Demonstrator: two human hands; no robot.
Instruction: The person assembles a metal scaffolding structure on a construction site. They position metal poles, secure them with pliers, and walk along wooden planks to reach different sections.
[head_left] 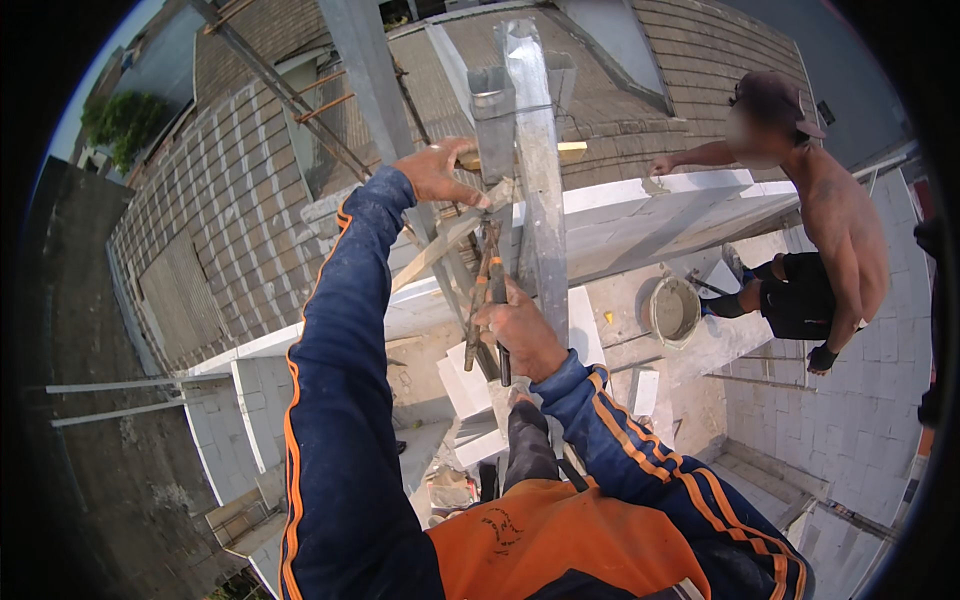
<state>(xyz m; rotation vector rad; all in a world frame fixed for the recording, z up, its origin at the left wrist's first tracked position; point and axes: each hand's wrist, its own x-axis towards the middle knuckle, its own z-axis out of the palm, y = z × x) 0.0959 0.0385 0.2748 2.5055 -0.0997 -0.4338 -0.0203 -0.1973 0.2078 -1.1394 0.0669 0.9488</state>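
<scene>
**Fingers on pincers and post, high on a block wall**

Fingers of the right hand were closed around the dark handles of a pair of pincers, which stood nearly upright with their head raised against a slanted wooden strip. Whether the pincer head gripped anything could not be told. The left hand reached higher, its fingers curled over the top of the strip where it met a tall metal post; a grey channel piece stood just beside the post. Both arms wore dark blue sleeves with orange stripes, above orange trousers at the lower edge.

Below the hands lay a white block wall seen from above, with loose white blocks near the post's foot. To the right, another person, shirtless and in a dark cap, crouched on the wall with one hand on its top. A round bucket sat near that person. Tiled roofs spread behind, and a tree showed at the upper left.
</scene>
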